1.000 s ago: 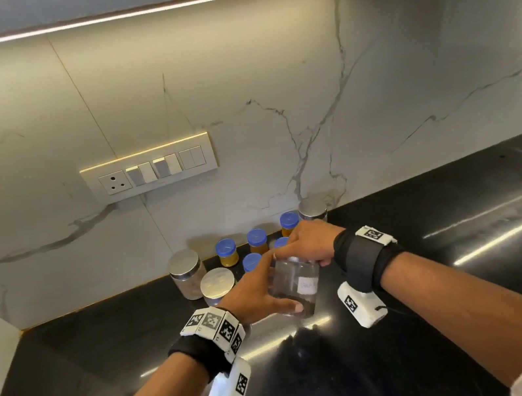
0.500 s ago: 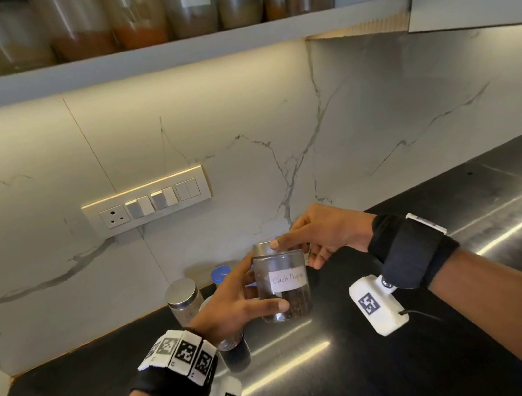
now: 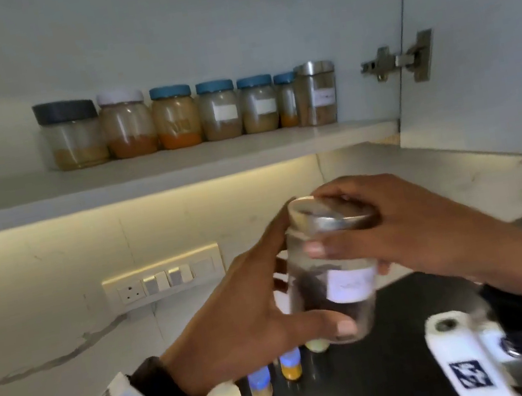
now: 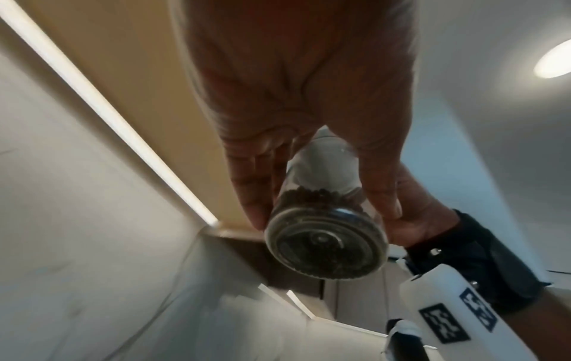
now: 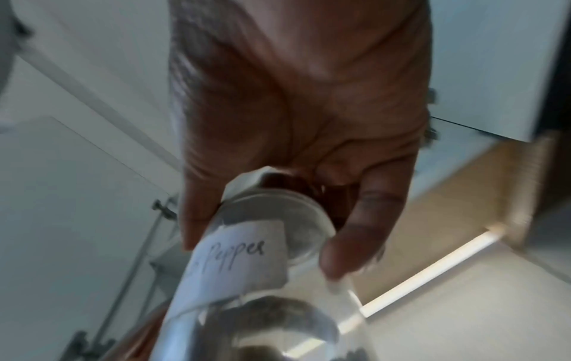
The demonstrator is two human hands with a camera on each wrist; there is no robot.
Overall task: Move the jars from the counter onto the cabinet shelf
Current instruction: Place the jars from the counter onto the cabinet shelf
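Note:
A clear glass pepper jar (image 3: 331, 276) with a steel lid and a white label hangs in the air below the cabinet shelf (image 3: 145, 175). My left hand (image 3: 253, 306) grips its body from the left, thumb near the base. My right hand (image 3: 395, 227) holds the lid from above. The left wrist view shows the pepper jar (image 4: 324, 244) from below, with dark peppercorns in it. In the right wrist view the pepper jar (image 5: 247, 256) shows a label reading "Pepper". Small blue-lidded jars (image 3: 291, 364) stand on the black counter (image 3: 370, 387) beneath.
A row of several spice jars (image 3: 187, 116) lines the back of the shelf, ending in a steel-lidded jar (image 3: 316, 93) on the right. The open cabinet door (image 3: 474, 34) with its hinge is at the right. A switch panel (image 3: 162, 278) sits on the marble wall.
Both hands have lifted the pepper jar off the counter and up towards the shelf. My head has tilted up, so the shelf and its jars have come fully into view.

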